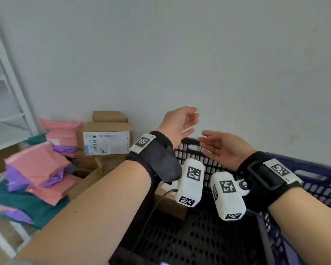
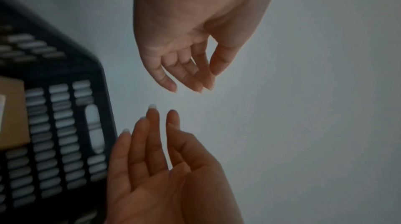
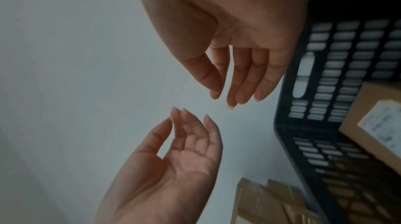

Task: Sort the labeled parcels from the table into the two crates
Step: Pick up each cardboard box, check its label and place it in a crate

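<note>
Nothing is held: left hand [image 1: 177,124] and right hand [image 1: 221,148] hang relaxed, palms facing, over the black crate [image 1: 187,241], where one box [image 1: 170,205] lies. Parcels [image 1: 38,165] remain heaped left of the crate. Next, a reach there is judged needed.

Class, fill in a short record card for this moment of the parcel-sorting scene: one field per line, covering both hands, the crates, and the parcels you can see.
left hand: open, holds nothing, raised above the crate's far rim
right hand: open, holds nothing, palm facing the left hand
gap between hands: fingertips close but apart
black crate: below the hands, one cardboard box inside
blue crate: to the right, contents not visible
labeled box: on the pile to the left
pink mailers: heaped with purple and green ones, left side
</note>
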Action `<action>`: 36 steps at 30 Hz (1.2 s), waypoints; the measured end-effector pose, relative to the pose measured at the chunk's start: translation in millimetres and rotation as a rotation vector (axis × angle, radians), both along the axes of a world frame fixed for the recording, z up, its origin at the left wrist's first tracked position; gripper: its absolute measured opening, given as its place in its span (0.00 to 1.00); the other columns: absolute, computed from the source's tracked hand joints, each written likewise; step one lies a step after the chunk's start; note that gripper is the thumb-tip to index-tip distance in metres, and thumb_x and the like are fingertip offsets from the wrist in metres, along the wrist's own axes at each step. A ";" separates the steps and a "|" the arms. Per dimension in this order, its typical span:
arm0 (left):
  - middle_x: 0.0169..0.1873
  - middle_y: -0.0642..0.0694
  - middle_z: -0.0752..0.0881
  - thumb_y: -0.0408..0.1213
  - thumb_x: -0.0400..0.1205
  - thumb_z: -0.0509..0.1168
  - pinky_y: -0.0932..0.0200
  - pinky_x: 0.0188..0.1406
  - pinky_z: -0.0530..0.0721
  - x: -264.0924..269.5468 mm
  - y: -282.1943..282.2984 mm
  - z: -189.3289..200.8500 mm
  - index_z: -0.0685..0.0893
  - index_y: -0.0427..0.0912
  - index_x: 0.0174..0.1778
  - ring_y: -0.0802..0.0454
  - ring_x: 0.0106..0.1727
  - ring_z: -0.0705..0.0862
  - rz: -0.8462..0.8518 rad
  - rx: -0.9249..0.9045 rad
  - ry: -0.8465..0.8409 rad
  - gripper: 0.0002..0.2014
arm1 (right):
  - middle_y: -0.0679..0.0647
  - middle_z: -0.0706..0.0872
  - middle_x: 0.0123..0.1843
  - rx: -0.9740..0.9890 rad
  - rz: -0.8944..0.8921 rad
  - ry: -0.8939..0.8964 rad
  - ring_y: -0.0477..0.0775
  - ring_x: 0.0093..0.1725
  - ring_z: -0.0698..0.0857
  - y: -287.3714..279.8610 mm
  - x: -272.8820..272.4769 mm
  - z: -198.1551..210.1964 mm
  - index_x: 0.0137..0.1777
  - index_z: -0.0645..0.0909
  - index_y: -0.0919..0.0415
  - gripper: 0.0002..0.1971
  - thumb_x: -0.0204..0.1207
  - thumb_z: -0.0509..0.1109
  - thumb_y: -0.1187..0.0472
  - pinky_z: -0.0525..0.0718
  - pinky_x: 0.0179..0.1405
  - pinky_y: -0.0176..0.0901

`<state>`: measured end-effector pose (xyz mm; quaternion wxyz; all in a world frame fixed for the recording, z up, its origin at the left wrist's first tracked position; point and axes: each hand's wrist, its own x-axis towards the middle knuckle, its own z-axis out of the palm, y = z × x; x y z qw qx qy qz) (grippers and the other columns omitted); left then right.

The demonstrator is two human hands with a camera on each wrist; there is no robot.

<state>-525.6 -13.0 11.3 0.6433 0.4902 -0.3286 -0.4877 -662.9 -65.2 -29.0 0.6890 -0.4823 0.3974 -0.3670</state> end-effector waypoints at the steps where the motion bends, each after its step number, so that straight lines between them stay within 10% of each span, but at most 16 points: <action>1: 0.38 0.51 0.86 0.35 0.83 0.63 0.55 0.59 0.80 18.4 8.8 2.4 0.84 0.46 0.43 0.56 0.43 0.85 0.030 -0.011 0.001 0.06 | 0.58 0.89 0.50 -0.002 0.014 -0.004 0.53 0.50 0.86 5.0 15.9 1.4 0.52 0.84 0.61 0.09 0.80 0.63 0.69 0.85 0.51 0.44; 17: 0.36 0.51 0.82 0.32 0.83 0.61 0.62 0.45 0.79 238.8 86.2 -38.0 0.81 0.46 0.41 0.58 0.41 0.81 0.685 0.007 0.047 0.08 | 0.57 0.87 0.50 -0.044 0.065 0.107 0.52 0.50 0.85 24.1 179.4 -12.1 0.56 0.84 0.60 0.10 0.81 0.63 0.70 0.84 0.47 0.42; 22: 0.54 0.52 0.83 0.44 0.82 0.65 0.52 0.56 0.70 260.7 78.3 -58.6 0.84 0.49 0.58 0.54 0.60 0.78 0.596 0.147 0.059 0.10 | 0.55 0.83 0.57 -0.044 0.035 0.187 0.53 0.60 0.82 7.2 210.6 -19.6 0.61 0.82 0.57 0.11 0.79 0.67 0.63 0.80 0.52 0.46; 28: 0.25 0.51 0.85 0.49 0.80 0.66 0.58 0.33 0.74 271.3 59.9 -60.6 0.83 0.48 0.39 0.53 0.31 0.80 0.386 0.240 0.114 0.10 | 0.57 0.79 0.65 0.026 -0.027 0.209 0.56 0.65 0.78 -15.2 226.9 -25.0 0.66 0.77 0.56 0.20 0.75 0.73 0.55 0.77 0.66 0.54; 36: 0.52 0.44 0.85 0.55 0.74 0.72 0.44 0.63 0.78 290.9 55.0 -74.9 0.85 0.49 0.53 0.46 0.55 0.83 0.220 0.331 0.152 0.18 | 0.58 0.80 0.67 0.122 -0.053 0.214 0.58 0.65 0.79 3.1 237.2 -33.1 0.68 0.78 0.53 0.26 0.70 0.75 0.50 0.82 0.48 0.59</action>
